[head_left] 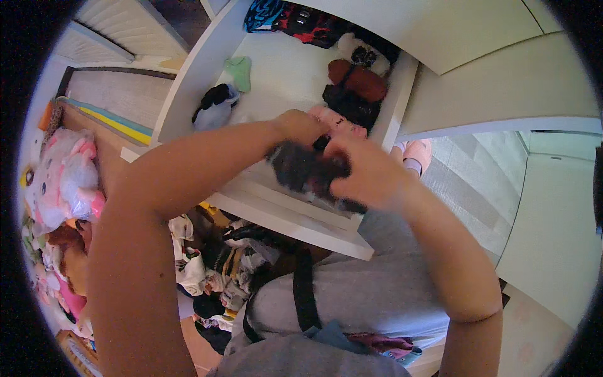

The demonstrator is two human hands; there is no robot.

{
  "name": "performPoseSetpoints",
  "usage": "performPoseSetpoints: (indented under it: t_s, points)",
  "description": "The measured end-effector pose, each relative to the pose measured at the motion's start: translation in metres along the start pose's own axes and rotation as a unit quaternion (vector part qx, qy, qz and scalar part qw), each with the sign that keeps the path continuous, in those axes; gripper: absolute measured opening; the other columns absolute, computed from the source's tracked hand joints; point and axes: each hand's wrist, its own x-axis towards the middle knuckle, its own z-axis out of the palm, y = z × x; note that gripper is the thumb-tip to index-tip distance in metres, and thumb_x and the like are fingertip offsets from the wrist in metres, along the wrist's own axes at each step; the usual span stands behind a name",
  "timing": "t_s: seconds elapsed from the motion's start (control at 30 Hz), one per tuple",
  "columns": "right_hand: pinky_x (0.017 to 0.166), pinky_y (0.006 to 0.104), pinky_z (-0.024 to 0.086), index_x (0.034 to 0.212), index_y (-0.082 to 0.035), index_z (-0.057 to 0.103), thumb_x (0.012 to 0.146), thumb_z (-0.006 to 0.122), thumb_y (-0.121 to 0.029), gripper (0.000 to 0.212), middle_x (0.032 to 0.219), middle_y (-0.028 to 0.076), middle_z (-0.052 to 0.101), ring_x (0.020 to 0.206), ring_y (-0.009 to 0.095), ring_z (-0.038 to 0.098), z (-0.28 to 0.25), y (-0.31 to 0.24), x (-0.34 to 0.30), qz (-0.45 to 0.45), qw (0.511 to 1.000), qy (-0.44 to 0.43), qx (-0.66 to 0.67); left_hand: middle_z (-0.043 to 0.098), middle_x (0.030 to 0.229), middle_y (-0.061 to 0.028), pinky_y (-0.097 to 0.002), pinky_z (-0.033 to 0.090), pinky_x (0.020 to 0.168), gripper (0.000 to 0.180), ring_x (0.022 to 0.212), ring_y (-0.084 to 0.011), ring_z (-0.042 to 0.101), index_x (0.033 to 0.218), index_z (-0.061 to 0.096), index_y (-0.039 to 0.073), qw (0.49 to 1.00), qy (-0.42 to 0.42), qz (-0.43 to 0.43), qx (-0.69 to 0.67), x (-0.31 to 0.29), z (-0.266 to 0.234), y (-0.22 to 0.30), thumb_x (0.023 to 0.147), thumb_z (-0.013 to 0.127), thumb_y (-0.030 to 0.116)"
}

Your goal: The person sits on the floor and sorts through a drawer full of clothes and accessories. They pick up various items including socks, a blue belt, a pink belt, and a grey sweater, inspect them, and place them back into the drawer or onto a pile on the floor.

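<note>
My two hands meet above the near part of an open white drawer (301, 222). In my right hand (370, 173) is a dark, fuzzy bundle of cloth (295, 166), like a sock, its fingers curled round it. My left hand (303, 127) is closed at the bundle's upper edge, gripping part of the dark cloth; motion blurs its fingers. Just beyond the hands lies a pink rolled sock (339, 121). Behind it along the drawer's right side are a black bundle (352, 107), a reddish-brown bundle (358, 80) and a white fuzzy one (363, 53).
A pale green sock (239, 73) and a grey-and-black one (217, 107) lie at the drawer's left. Dark and red bundles (308, 25) line its back. Below the drawer is a pile of mixed clothes (220, 264). A wrapped pink plush toy (66, 179) sits at far left.
</note>
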Motion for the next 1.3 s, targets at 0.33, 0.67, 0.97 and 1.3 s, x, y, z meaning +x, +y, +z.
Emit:
performPoseSetpoints:
  t_s: [0.33,0.67,0.97,1.3]
  points:
    - [0.059,0.0349,0.048,0.078,-0.003,0.058,0.068,0.051,-0.010,0.014,0.079,0.013,0.059,0.070,0.025,0.059,0.079,0.014,0.039,0.025,0.956,-0.009,-0.291,0.055,0.077,-0.0105,-0.0342,0.042,0.063,0.035,0.073,-0.0249,0.053,0.084,0.052,0.005,0.981,-0.015,0.076,-0.176,0.020,0.012,-0.036,0.055,0.067,0.017]
    - [0.056,0.0374,0.047,0.081,-0.001,0.053,0.069,0.049,-0.007,0.014,0.074,0.016,0.058,0.069,0.027,0.058,0.092,0.045,0.037,0.005,0.957,-0.099,-0.273,0.055,0.069,-0.0100,-0.0339,0.041,0.058,0.029,0.066,-0.0219,0.052,0.080,0.054,0.005,0.964,-0.167,0.024,-0.204,0.012,-0.012,-0.027,0.059,0.065,0.023]
    - [0.067,0.0359,0.048,0.082,-0.003,0.061,0.072,0.047,-0.010,0.020,0.086,0.015,0.059,0.082,0.027,0.058,0.079,0.014,0.022,0.075,0.946,-0.136,-0.285,0.014,0.132,-0.0123,-0.0584,0.026,0.086,0.071,0.118,-0.0404,0.016,0.123,0.027,0.030,0.984,0.157,-0.007,0.079,0.018,-0.004,0.035,0.061,0.061,0.041]
    - [0.067,0.0367,0.047,0.081,-0.003,0.062,0.070,0.048,-0.015,0.021,0.087,0.017,0.058,0.080,0.028,0.058,0.059,-0.011,0.011,0.049,0.939,-0.228,-0.251,0.017,0.131,-0.0159,-0.0638,0.017,0.085,0.055,0.120,-0.0370,0.015,0.125,0.026,0.025,0.969,0.215,-0.018,0.118,0.029,0.029,0.039,0.076,0.037,0.047]
